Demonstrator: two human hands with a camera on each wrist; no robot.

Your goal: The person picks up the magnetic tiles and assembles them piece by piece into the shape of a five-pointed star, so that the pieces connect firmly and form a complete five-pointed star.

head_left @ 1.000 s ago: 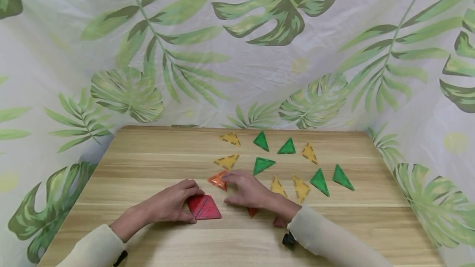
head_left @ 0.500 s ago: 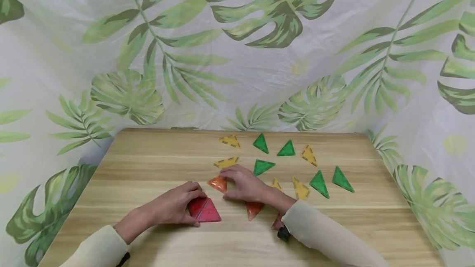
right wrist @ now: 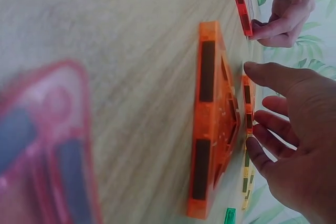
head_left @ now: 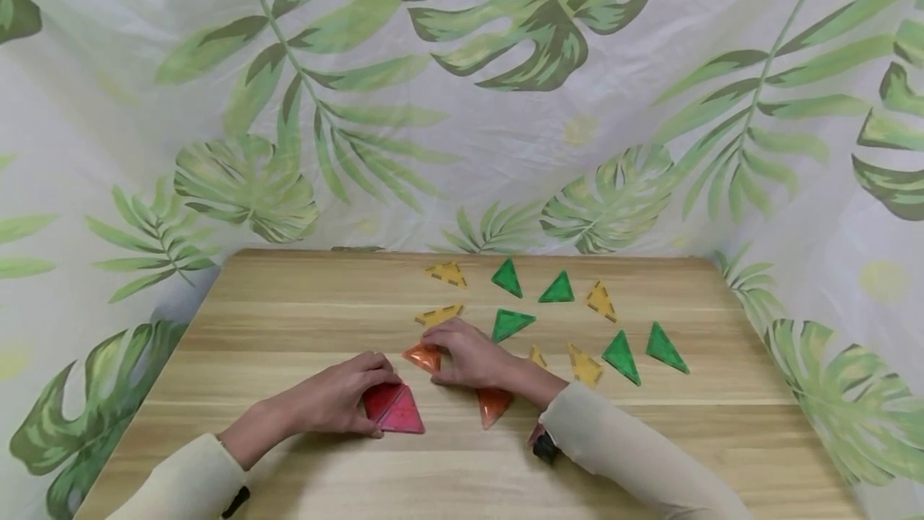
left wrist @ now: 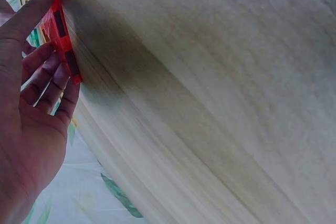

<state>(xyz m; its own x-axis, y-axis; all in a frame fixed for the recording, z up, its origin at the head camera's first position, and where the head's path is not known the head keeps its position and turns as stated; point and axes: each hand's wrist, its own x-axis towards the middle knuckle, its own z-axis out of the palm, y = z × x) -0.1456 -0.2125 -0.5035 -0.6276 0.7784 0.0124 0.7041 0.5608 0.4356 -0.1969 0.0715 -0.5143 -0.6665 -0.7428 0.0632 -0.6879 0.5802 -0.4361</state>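
Two red triangle magnetic tiles (head_left: 404,414) lie edge to edge on the table. My left hand (head_left: 335,396) grips them at their left side, with the thumb at the near corner and fingers at the far one. In the left wrist view a red tile edge (left wrist: 65,45) shows between thumb and fingers. My right hand (head_left: 469,353) holds an orange triangle tile (head_left: 420,356) by its right side, thumb and fingers at its corners. Below the right wrist lies another orange tile (head_left: 494,406), large in the right wrist view. A pinkish-red tile (right wrist: 47,145) is partly hidden by the right sleeve in the head view.
Several green triangle tiles (head_left: 557,289) and yellow triangle tiles (head_left: 585,363) are scattered over the back and right of the wooden table (head_left: 303,287). One yellow tile is partly covered by the right forearm. A leaf-printed cloth (head_left: 498,159) hangs behind the table.
My right hand has shifted slightly left and its thumb has closed in around the orange tile, which stays in place. The red tiles have slid slightly left with my left hand.
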